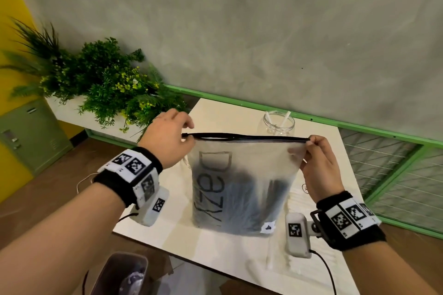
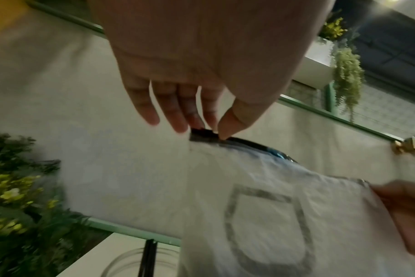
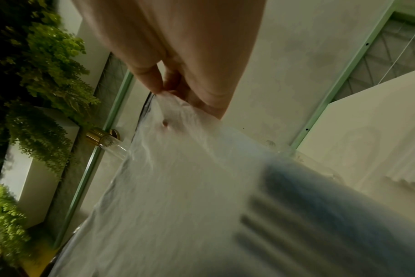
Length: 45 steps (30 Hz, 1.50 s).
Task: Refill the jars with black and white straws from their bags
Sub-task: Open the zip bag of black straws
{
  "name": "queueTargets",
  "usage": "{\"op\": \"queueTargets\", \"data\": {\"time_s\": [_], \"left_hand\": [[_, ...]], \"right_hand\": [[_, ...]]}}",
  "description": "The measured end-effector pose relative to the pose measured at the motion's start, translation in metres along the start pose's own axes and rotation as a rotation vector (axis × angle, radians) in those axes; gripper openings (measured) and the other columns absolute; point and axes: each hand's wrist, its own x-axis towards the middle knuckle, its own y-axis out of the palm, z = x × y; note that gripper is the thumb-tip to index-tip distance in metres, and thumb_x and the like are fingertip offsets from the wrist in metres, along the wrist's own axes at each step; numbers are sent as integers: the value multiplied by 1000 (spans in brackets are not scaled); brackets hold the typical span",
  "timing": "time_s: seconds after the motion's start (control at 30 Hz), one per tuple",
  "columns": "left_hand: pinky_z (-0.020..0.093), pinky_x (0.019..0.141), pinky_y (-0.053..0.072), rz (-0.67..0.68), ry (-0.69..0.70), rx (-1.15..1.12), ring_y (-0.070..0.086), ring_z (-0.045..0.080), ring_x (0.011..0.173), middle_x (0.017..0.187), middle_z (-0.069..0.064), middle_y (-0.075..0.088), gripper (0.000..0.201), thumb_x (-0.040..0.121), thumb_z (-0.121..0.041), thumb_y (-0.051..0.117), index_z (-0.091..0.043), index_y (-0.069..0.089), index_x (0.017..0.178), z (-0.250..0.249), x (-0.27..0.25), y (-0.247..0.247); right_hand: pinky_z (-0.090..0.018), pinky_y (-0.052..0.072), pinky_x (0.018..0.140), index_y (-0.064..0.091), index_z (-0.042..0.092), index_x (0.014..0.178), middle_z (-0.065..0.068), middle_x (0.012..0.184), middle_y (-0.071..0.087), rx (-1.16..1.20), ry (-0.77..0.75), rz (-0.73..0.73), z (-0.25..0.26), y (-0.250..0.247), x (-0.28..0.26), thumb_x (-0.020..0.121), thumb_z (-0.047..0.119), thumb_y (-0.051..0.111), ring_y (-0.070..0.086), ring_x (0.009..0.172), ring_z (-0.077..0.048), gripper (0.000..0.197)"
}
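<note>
Above the white table (image 1: 215, 246), centre of scene, frosted zip bag (image 1: 239, 175) hangs upright w/ dark straws (image 1: 242, 201) visible through it, bottom edge just above or on the tabletop, cannot tell which. Left hand (image 1: 171, 137): thumb & fingers (image 2: 212, 110) pinched together on black zip slider (image 2: 203, 134) at bag's top-left corner; remaining fingers relaxed. Right hand (image 1: 320, 165): fingers clamped on top-right corner of bag, zip strip (image 1: 249, 137) taut between both hands. Glass jar (image 1: 279, 124) w/ two white straws (image 1: 285, 120) stands at far side of table, behind bag. Second jar (image 2: 140, 262) w/ black straws (image 2: 148, 256) sits left of bag, partly hidden. Plants (image 1: 96, 79) at far left
</note>
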Motion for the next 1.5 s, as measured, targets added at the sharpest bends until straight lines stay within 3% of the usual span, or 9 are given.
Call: {"op": "queueTargets", "data": {"time_s": [0.43, 0.6, 0.73, 0.83, 1.0, 1.17, 1.3, 1.37, 1.5], "left_hand": [[34, 69, 40, -114, 408, 82, 55, 19, 75, 72, -12, 57, 9, 74, -38, 68, -32, 62, 78, -57, 2, 29], [39, 95, 29, 215, 189, 60, 41, 18, 120, 129, -14, 50, 68, 77, -77, 18, -36, 71, 85, -59, 11, 32], [35, 81, 45, 308, 79, 61, 61, 23, 97, 102, -4, 68, 59, 93, -64, 21, -29, 68, 96, -61, 18, 34], [32, 82, 48, 246, 44, -24, 61, 18, 98, 105, -9, 68, 22, 90, -42, 55, -33, 67, 105, -59, 17, 37], [34, 92, 45, 290, 173, 25, 56, 14, 107, 117, -16, 59, 55, 74, -45, 67, -36, 52, 126, -58, 15, 41], [34, 94, 44, 283, 173, 5, 54, 14, 111, 122, -16, 54, 70, 69, -52, 69, -35, 45, 133, -53, 11, 41], [31, 90, 43, 315, 141, 8, 51, 16, 114, 130, -14, 47, 82, 68, -53, 70, -33, 35, 139, -49, 8, 45], [34, 92, 45, 351, 121, 7, 51, 18, 115, 134, -11, 44, 90, 66, -54, 71, -32, 29, 143, -48, 8, 47], [31, 87, 45, 360, 102, -12, 56, 19, 106, 132, -9, 45, 90, 70, -49, 72, -29, 26, 145, -46, 6, 50]], "right_hand": [[-30, 47, 70, 46, 19, 83, 2, 71, 51, -74, -30, 90, 6, -10, -6, 100, 2, 37, 63, 72, -20, 26], [-22, 51, 65, 46, 17, 85, 5, 65, 54, -66, -30, 117, 8, -11, -9, 100, 2, 37, 64, 68, -17, 23], [-23, 50, 68, 46, 16, 87, 11, 66, 56, -146, -78, 114, 11, -8, -14, 99, -1, 39, 63, 67, -10, 21], [-31, 45, 82, 50, 21, 100, 11, 96, 57, -527, -411, 102, 11, -9, -19, 93, 4, 50, 56, 88, -4, 18], [-42, 29, 103, 65, 24, 106, 11, 113, 64, -1296, -975, 395, 21, 9, -24, 92, 32, 49, 46, 126, -22, 24], [-40, 39, 88, 53, 25, 64, 6, 61, 57, -1651, -573, 582, 28, 21, -13, 96, 53, 22, 56, 79, -21, 53], [-31, 29, 54, 49, 25, 64, 8, 49, 38, -1379, -405, 664, 32, 23, -9, 96, 35, 51, 39, 49, -10, 33], [-27, 33, 58, 63, 22, 85, 13, 63, 44, -1338, -387, 731, 32, 24, -11, 87, 20, 63, 43, 54, -6, 4], [-32, 44, 63, 64, 25, 103, 3, 122, 45, -1406, -503, 886, 27, 23, -15, 73, -8, 53, 49, 74, -18, 46]]}}
